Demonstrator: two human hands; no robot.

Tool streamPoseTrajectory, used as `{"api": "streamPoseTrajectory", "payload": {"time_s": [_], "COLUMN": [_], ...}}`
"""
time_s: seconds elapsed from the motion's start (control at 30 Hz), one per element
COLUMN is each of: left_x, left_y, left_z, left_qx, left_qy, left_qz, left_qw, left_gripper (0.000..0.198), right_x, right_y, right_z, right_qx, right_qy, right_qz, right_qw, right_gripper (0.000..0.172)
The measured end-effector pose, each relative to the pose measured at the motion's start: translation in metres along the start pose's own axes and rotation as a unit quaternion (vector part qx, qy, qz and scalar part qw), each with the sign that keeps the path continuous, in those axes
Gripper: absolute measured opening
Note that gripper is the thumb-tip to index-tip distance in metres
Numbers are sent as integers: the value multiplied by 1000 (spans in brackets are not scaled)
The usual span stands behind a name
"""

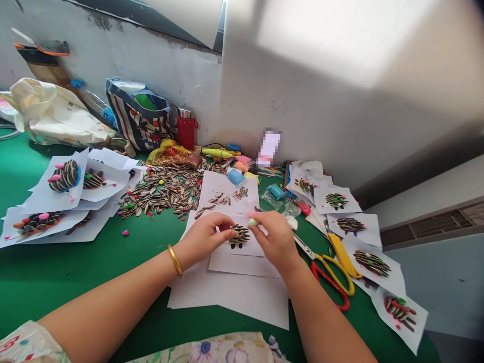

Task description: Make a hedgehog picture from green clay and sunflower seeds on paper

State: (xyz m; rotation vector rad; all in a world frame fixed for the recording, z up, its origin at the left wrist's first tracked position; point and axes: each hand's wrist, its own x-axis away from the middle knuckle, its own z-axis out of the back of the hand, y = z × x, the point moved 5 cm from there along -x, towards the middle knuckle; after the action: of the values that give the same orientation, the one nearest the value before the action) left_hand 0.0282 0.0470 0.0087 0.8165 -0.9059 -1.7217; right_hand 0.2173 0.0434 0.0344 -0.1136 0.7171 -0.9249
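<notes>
A hedgehog figure of sunflower seeds (239, 236) with two dark round feet lies on a white paper sheet (249, 267) in front of me. My left hand (206, 234) is at its left end, thumb and index finger curled together in a pinch over the seeds. Whether anything small sits between those fingertips is hidden. On the other side, my right hand (275, 237) pinches a small pale green piece of clay (252, 222) just above and right of the figure. Loose seeds (223, 198) are scattered on the paper behind both hands.
A heap of sunflower seeds (166, 189) lies at the back left. Finished seed pictures are stacked left (64, 176) and right (372, 262). Scissors (335, 272) and a yellow cutter (344, 254) lie beside my right arm. A red bottle (186, 130) and striped bag (139, 118) stand by the wall.
</notes>
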Motion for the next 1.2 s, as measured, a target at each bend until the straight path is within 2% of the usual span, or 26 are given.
{"api": "streamPoseTrajectory", "payload": {"time_s": [0.1,0.23,0.57,0.7,0.8,1.0,1.2], "left_x": [5,6,4,4,5,6,7], "left_y": [9,8,9,9,9,10,13], "left_z": [-5,-11,-7,-9,-9,-7,-6], "left_qx": [15,14,2,16,4,-39,-84], "left_qy": [-29,-55,-47,-66,-77,-48,-36], "left_qz": [-9,0,-27,-38,-50,-61,-109], "left_qw": [999,998,999,997,996,996,990], "left_gripper": [23,20,29,35,35,14,26], "right_x": [4,7,4,4,5,6,5], "right_y": [-20,-29,-30,-31,-30,-31,-31], "right_z": [-13,-24,-16,-16,-17,-18,-17], "right_qx": [-23,-24,-17,-44,-53,-70,-86], "right_qy": [-19,-36,-33,-30,-32,-1,-3], "right_qz": [24,23,28,32,26,45,53], "right_qw": [999,999,999,998,998,997,995], "right_gripper": [14,13,10,19,13,10,9]}}
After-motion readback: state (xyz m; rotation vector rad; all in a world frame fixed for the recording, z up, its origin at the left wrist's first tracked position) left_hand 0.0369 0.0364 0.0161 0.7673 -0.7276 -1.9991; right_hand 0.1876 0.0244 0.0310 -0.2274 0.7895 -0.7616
